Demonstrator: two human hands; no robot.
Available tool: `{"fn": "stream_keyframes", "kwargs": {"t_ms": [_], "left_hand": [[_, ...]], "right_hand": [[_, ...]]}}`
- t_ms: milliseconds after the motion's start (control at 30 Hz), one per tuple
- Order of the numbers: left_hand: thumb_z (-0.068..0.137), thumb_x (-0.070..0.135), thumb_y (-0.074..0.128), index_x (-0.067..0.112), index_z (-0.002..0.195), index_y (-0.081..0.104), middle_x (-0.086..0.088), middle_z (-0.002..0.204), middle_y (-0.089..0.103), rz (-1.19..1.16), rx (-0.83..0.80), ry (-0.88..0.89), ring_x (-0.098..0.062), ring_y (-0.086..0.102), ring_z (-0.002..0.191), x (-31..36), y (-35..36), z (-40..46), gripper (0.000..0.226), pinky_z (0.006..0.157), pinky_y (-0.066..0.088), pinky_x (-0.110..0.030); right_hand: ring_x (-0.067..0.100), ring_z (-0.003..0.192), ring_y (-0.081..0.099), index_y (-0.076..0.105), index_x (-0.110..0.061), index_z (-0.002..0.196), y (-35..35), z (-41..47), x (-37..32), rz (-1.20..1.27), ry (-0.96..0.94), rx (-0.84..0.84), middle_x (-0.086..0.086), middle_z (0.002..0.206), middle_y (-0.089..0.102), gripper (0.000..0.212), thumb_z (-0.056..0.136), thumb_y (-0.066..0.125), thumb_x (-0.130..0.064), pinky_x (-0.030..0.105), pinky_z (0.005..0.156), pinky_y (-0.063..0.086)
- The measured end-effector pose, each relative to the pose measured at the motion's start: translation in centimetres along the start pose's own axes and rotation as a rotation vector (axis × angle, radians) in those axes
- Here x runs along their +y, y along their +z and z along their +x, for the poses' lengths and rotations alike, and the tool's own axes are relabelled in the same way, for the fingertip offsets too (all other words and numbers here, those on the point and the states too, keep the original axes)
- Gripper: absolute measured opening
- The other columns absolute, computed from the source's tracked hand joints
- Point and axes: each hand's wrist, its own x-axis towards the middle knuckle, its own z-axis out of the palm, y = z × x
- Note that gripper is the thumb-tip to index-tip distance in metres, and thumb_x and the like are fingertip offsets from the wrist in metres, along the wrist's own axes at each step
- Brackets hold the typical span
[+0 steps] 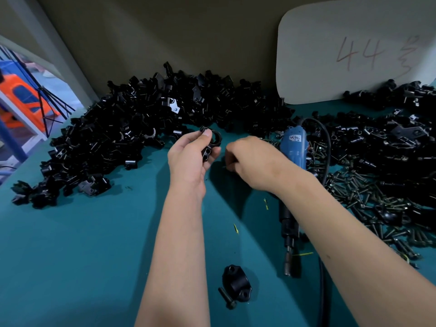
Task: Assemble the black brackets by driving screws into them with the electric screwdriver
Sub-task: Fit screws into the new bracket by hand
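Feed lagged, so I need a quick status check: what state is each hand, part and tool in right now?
Left hand: gripping a black bracket, raised off the mat.
Right hand: fingers curled; held item not discernible.
Electric screwdriver: lying on the mat, not held.
Loose bracket: flat on the mat, a screw beside it.
Bracket pile: heaped, unassembled.
Screw pile: scattered loose.

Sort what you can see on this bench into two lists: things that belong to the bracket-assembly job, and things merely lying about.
Belongs to the job:
- bracket gripped in the left hand
- right hand, fingers curled, contents hidden
- electric screwdriver, lying on the mat
- loose screws
- bracket pile
- near bracket with a screw

Lying about:
- white board marked 44
- yellow scraps
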Motion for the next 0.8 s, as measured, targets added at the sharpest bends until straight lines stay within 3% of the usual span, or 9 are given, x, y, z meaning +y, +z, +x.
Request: {"fn": "stream_keyframes", "kwargs": {"t_ms": [67,200,333,467,600,700,800], "left_hand": [[0.091,0.005,0.076,0.003,0.095,0.074,-0.005,0.083,0.075,0.027,-0.024,-0.012,-0.013,0.071,0.065,-0.1,0.0,0.1,0.005,0.066,0.059,-0.023],[0.091,0.004,0.075,0.007,0.093,0.074,0.000,0.077,0.076,0.131,-0.130,-0.055,-0.010,0.072,0.065,-0.3,0.3,0.0,0.004,0.067,0.059,-0.024],[0.091,0.005,0.076,0.010,0.092,0.076,-0.010,0.095,0.070,0.203,-0.287,-0.102,-0.013,0.072,0.072,-0.6,0.6,-0.4,0.005,0.069,0.060,-0.025],[0.092,0.006,0.074,0.017,0.085,0.080,-0.004,0.091,0.069,0.236,-0.428,-0.103,-0.011,0.069,0.074,-0.7,0.7,-0.7,0.014,0.070,0.059,-0.025],[0.094,0.006,0.072,0.017,0.086,0.080,0.002,0.085,0.069,0.255,-0.483,-0.097,-0.007,0.068,0.073,-0.8,0.6,-0.9,0.016,0.071,0.059,-0.024],[0.094,0.004,0.070,0.020,0.083,0.080,0.003,0.084,0.070,0.250,-0.505,-0.088,-0.006,0.069,0.077,-0.8,0.7,-1.0,0.022,0.071,0.059,-0.024],[0.094,0.004,0.070,0.016,0.091,0.078,0.001,0.087,0.069,0.293,-0.522,-0.091,-0.005,0.068,0.078,-0.9,0.7,-1.1,0.015,0.071,0.059,-0.024]], "right_hand": [[0.027,0.089,0.065,0.067,-0.018,0.099,-0.3,-0.3,0.9,0.158,0.059,0.117,0.006,0.095,0.069,0.004,0.100,0.063,-0.019,0.037,0.081,0.054],[0.001,0.065,0.055,0.071,-0.020,0.084,-0.6,-1.1,2.4,0.600,0.141,0.419,-0.008,0.074,0.066,0.013,0.096,0.071,-0.017,0.013,0.065,0.043],[0.004,0.064,0.061,0.074,-0.018,0.088,-0.8,-1.8,3.1,0.959,0.178,0.510,-0.001,0.075,0.075,0.010,0.096,0.074,-0.022,0.023,0.067,0.052],[0.008,0.058,0.056,0.073,-0.018,0.080,-0.8,-1.7,3.6,0.918,0.169,0.488,-0.004,0.068,0.073,0.019,0.095,0.076,-0.029,0.036,0.064,0.053],[0.008,0.054,0.051,0.071,-0.019,0.073,-0.8,-1.9,3.9,0.893,0.142,0.435,-0.005,0.060,0.068,0.025,0.092,0.079,-0.034,0.028,0.057,0.045],[0.003,0.046,0.043,0.059,-0.022,0.060,-0.9,-1.9,3.5,0.753,0.130,0.503,-0.008,0.050,0.055,0.041,0.089,0.080,-0.042,0.016,0.050,0.035],[0.013,0.049,0.039,0.047,-0.018,0.059,-1.0,-2.0,3.2,0.516,0.079,0.500,-0.005,0.050,0.042,0.051,0.097,0.070,-0.043,0.026,0.052,0.031]]}}
